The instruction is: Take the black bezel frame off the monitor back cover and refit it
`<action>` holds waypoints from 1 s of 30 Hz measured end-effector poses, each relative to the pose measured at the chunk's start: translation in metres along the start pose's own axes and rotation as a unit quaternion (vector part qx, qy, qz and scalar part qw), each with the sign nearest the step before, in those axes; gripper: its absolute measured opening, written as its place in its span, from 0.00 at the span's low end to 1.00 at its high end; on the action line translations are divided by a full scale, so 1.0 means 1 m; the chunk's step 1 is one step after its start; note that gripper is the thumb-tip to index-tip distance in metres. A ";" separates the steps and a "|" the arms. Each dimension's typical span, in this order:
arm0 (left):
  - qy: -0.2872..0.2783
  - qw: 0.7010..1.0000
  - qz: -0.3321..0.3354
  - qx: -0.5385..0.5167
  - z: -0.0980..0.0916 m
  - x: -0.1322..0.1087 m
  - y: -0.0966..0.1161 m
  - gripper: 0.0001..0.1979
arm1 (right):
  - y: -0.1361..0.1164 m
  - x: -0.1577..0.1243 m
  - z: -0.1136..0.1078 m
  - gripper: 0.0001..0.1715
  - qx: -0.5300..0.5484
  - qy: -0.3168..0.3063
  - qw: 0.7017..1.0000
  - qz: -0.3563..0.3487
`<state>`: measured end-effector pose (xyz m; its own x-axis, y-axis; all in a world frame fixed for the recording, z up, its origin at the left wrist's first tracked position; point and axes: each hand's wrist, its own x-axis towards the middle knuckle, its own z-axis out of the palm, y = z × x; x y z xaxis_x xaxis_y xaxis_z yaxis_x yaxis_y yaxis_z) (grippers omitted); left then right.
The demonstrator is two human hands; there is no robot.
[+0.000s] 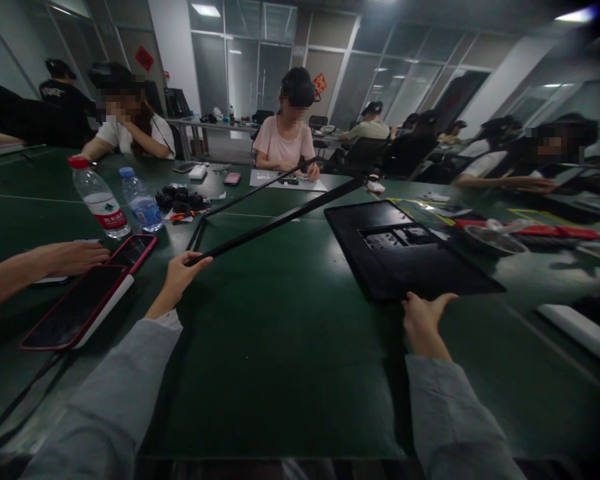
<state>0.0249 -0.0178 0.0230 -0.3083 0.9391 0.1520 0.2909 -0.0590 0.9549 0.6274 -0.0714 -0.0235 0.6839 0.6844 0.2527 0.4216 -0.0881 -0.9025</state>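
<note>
My left hand [179,273] is closed around the near corner of a thin black rectangular frame [275,221]. The frame is tilted, its far side raised above the table. At the near edge of a flat black panel [420,257] is my right hand [427,319], thumb spread wide and fingers against the edge, their tips partly hidden. A rectangular opening [397,237] in the panel shows shiny inner parts.
Left of me, a bystander's hand [75,257] rests near two red-edged phones [80,303]. Beyond stand two water bottles [100,203] and small black parts [177,198]. A bowl [495,239] and a white bar-like object [575,330] lie right. Several people sit around the green table [280,373].
</note>
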 end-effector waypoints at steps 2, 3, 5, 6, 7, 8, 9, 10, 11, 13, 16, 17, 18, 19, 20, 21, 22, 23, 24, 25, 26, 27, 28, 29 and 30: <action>0.011 1.000 0.002 -0.002 -0.001 0.000 0.000 0.32 | -0.002 -0.004 0.015 0.69 0.084 0.008 0.990 0.112; 0.016 1.000 0.004 -0.003 -0.002 0.000 0.000 0.32 | -0.004 -0.006 0.024 0.71 0.112 -0.002 0.983 0.142; 0.022 1.000 0.009 -0.001 -0.003 0.000 0.001 0.32 | -0.012 -0.011 0.041 0.72 0.133 -0.040 0.979 0.150; 0.024 1.000 0.012 0.002 -0.004 0.000 0.001 0.31 | -0.017 -0.014 0.049 0.72 0.137 -0.064 0.977 0.149; 0.024 1.000 0.015 0.006 -0.004 0.000 0.002 0.31 | -0.022 -0.017 0.056 0.72 0.141 -0.089 0.975 0.147; 0.023 0.999 0.021 0.011 -0.005 0.000 0.002 0.30 | -0.027 -0.019 0.062 0.71 0.147 -0.118 0.972 0.143; 0.022 0.999 0.027 0.017 -0.006 0.001 0.002 0.30 | -0.031 -0.021 0.067 0.71 0.154 -0.149 0.967 0.138; 0.019 0.999 0.034 0.024 -0.007 0.001 0.001 0.30 | -0.036 -0.022 0.070 0.71 0.163 -0.182 0.961 0.131; 0.016 0.999 0.040 0.033 -0.008 0.002 0.000 0.29 | -0.041 -0.023 0.073 0.72 0.176 -0.216 0.952 0.123; 0.010 0.997 0.053 0.057 -0.010 0.004 -0.002 0.29 | -0.048 -0.021 0.075 0.72 0.203 -0.289 0.929 0.110; 0.004 0.991 0.087 0.099 -0.013 0.005 -0.005 0.29 | -0.054 -0.012 0.078 0.65 0.207 -0.370 0.900 0.100; 0.002 0.988 0.102 0.113 -0.014 0.004 -0.006 0.28 | -0.055 -0.008 0.080 0.59 0.198 -0.357 0.909 0.087; -0.001 0.985 0.117 0.128 -0.014 0.003 -0.006 0.28 | -0.056 -0.003 0.082 0.52 0.187 -0.320 0.927 0.065; -0.006 0.981 0.130 0.144 -0.014 0.002 -0.006 0.27 | -0.057 0.001 0.084 0.46 0.178 -0.262 0.948 0.036; -0.011 0.977 0.139 0.160 -0.013 0.001 -0.006 0.26 | -0.059 0.005 0.086 0.40 0.175 -0.199 0.964 0.007; -0.017 0.973 0.146 0.175 -0.012 -0.001 -0.006 0.25 | -0.060 0.008 0.086 0.37 0.181 -0.148 0.972 -0.012; -0.022 0.970 0.154 0.189 -0.011 -0.003 -0.005 0.25 | -0.063 0.010 0.086 0.35 0.198 -0.126 0.972 -0.017; -0.027 0.966 0.162 0.202 -0.009 -0.004 -0.004 0.24 | -0.065 0.011 0.086 0.36 0.222 -0.135 0.966 -0.007; -0.032 0.961 0.172 0.213 -0.007 -0.006 -0.003 0.24 | -0.067 0.011 0.085 0.37 0.246 -0.165 0.955 0.009; -0.038 0.957 0.182 0.224 -0.005 -0.007 -0.002 0.23 | -0.068 0.010 0.085 0.37 0.260 -0.199 0.945 0.023; -0.045 0.952 0.191 0.235 -0.004 -0.008 -0.001 0.23 | -0.069 0.009 0.084 0.37 0.258 -0.227 0.939 0.023; -0.053 0.947 0.198 0.247 -0.002 -0.009 0.000 0.23 | -0.068 0.007 0.085 0.36 0.239 -0.242 0.940 0.005; -0.061 0.942 0.201 0.261 -0.002 -0.010 0.001 0.22 | -0.067 0.006 0.086 0.37 0.207 -0.242 0.948 -0.029; -0.068 0.938 0.201 0.276 -0.002 -0.010 0.003 0.22 | -0.063 0.005 0.088 0.38 0.170 -0.230 0.956 -0.072; -0.074 0.932 0.200 0.292 -0.002 -0.011 0.004 0.22 | -0.060 0.004 0.090 0.38 0.133 -0.213 0.961 -0.118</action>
<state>0.0278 -0.0291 0.0260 0.0465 0.9208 0.3873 0.8126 -0.2603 0.5214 0.5512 0.0016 -0.0001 0.2588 0.9012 0.3476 0.3297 0.2558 -0.9088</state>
